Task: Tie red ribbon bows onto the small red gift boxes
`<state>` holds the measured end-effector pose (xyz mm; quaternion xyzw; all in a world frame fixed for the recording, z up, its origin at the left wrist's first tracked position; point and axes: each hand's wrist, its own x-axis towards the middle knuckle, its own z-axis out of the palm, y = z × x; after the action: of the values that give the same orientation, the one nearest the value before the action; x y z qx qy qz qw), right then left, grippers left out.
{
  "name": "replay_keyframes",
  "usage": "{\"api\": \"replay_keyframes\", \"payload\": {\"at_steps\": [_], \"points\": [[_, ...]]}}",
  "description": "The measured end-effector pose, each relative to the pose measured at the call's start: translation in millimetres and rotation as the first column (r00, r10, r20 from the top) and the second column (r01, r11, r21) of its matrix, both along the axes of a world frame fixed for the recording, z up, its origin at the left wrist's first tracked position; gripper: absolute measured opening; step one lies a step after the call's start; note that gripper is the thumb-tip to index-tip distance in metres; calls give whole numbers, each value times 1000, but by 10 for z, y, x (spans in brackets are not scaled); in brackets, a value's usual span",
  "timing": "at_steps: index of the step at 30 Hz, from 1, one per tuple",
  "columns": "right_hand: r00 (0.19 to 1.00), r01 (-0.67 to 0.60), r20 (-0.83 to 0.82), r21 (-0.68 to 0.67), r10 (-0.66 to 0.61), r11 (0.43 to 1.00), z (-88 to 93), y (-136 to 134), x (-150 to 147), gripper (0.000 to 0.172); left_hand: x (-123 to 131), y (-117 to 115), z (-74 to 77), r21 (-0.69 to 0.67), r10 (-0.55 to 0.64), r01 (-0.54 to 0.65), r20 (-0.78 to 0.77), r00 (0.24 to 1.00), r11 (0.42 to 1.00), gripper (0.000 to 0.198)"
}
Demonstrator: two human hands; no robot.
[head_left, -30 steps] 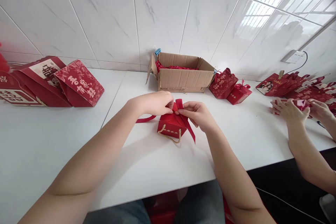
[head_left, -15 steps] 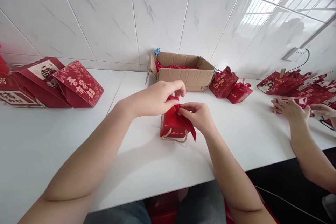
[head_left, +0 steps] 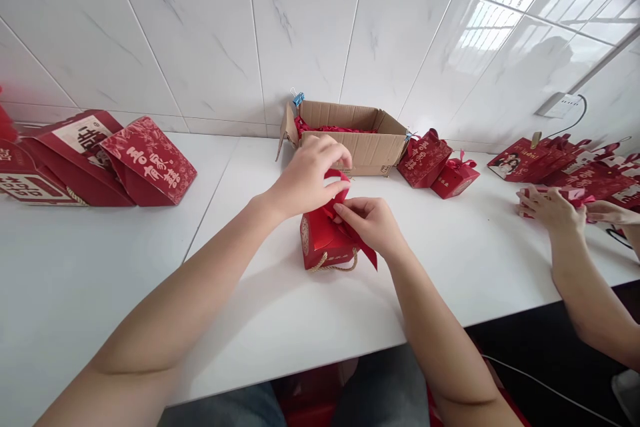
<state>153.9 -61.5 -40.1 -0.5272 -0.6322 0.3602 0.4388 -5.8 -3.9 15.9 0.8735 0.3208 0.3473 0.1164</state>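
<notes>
White marble-look tiles [head_left: 200, 33] run along the back, and a white surface [head_left: 125, 267] sits in front of them. Near the middle of it, just ahead of the person, stands a small red gift box [head_left: 317, 247] with a gold rope handle [head_left: 336, 266] drooping along its front edge.

Both hands are up at the top of the box, on the red ribbon [head_left: 342, 195]. The left hand [head_left: 305, 177] hovers above the box with its grip pinched on a loop of ribbon. The right hand [head_left: 373, 227] is lower and touching the box top, grip closed narrow on the ribbon right where it crosses. One ribbon tail hangs down past the box's front right corner.

Behind the box, against the wall, sits an open cardboard box [head_left: 360, 145] with red stuff inside and a blue binder clip [head_left: 299, 98] on its left flap. Two finished little boxes [head_left: 435, 163] sit just to its right. Over on the far left lie bigger red gift bags [head_left: 150, 163] on their sides. On the right edge, another person's hands [head_left: 550, 210] are on a red piece, with more red packaging [head_left: 575, 170] piled behind them.
</notes>
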Motion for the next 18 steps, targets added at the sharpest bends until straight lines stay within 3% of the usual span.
{"api": "replay_keyframes", "payload": {"at_steps": [3,6,9,18], "points": [[1000,22,-11,-26,-22,999,-6,26,5,31,-80,7,60,-107,134,-142,-76,988,984,18],[1000,14,-23,-30,-14,999,2,27,10,33,-150,35,75,-389,22,-127,-263,965,912,27],[998,14,-58,-31,-16,999,-5,19,15,32,-146,71,40,-532,-94,-97,-320,943,841,31],[977,63,-200,-51,-72,997,-70,29,-9,26,-124,86,52,-502,-96,-37,-236,967,864,21]]}}
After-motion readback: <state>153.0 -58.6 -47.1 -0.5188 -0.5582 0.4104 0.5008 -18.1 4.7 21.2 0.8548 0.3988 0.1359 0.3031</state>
